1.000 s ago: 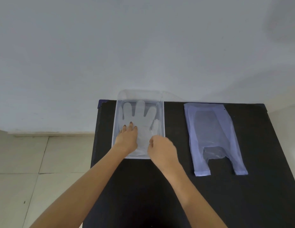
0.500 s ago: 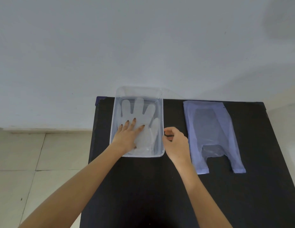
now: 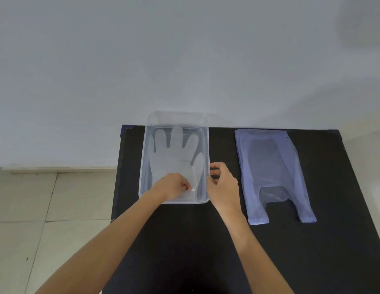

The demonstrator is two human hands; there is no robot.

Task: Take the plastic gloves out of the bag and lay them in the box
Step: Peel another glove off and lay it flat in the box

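Observation:
A clear plastic glove (image 3: 176, 153) lies flat in the transparent box (image 3: 144, 166) at the table's back left, fingers pointing away from me. My left hand (image 3: 171, 188) is inside the box at the near end, fingertips pinched on the glove's cuff. My right hand (image 3: 222, 185) hovers just outside the box's right wall, fingers curled and apart, thumb at the rim, holding nothing. The pale blue carrier bag (image 3: 269, 166) lies flat to the right, handles toward me, with a lighter shape showing through it.
Box and bag rest on a black table (image 3: 206, 240) set against a white wall (image 3: 185, 60). A tiled floor (image 3: 36, 209) lies beyond the table's left edge. Bare black tabletop stretches between me and both objects.
My left hand slid from the glove's palm back to the cuff and curled its fingers onto it. My right hand left the box and now sits beside its right rim.

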